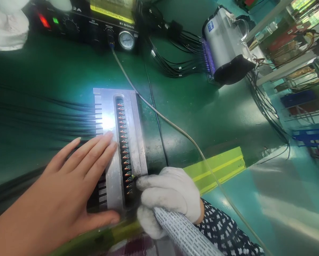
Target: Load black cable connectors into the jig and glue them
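Observation:
My left hand [76, 174], bare, lies with its fingers stretched out on the left side of a metal fixture [113, 177]. Down the fixture's long slot runs a row of small copper-tipped wire ends [123, 142]. In a white glove, my right hand [170, 195] closes around a thick white tube with black dashes [186, 231]. Its fingers are by the slot's lower right edge, where a dark tip partly shows. Black cables [76, 119] enter the fixture from the left, and a bright light shines on its upper left.
A dispenser-like control box [92, 30] with a pressure gauge stands at the back. From it a thin hose [175, 126] crosses the green table [186, 103] toward the lower right. Behind are a silver lamp-like machine [226, 44], bundled cables and a yellow-green strip [218, 169].

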Tool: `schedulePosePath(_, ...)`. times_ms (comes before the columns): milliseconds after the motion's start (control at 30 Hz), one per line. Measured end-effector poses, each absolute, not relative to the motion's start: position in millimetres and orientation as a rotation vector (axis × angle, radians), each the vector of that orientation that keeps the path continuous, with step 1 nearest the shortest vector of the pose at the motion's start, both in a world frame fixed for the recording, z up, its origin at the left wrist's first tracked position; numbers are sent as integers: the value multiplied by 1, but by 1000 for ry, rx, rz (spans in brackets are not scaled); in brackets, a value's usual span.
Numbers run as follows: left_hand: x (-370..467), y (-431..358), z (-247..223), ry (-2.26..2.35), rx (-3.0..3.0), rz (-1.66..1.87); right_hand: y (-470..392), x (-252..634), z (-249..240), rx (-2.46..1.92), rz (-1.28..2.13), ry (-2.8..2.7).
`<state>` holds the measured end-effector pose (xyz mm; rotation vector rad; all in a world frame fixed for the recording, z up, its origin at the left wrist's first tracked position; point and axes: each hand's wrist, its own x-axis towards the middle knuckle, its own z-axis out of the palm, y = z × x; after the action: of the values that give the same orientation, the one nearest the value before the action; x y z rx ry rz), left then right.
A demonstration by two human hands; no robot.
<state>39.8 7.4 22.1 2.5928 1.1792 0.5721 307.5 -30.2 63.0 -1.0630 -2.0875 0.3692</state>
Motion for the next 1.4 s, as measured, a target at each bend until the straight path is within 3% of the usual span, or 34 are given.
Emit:
schedulePosePath(467,38,9,23,1152,2619,580,-19,328,26,-782,412,-2268)
schedulePosePath(733,39,10,21,1149,2615,595,-23,323,48,-724,316,-2069)
schedulePosePath(933,39,10,21,1143,2636,583,-38,312,58,-1033,323,-2054)
schedulePosePath(1200,36,6,16,1225,2603,482,-24,324,39,-741,399,-2203)
schedulePosePath(1400,32,1,2,1258,2634,407,-43,314,57,-1037,396,-2086)
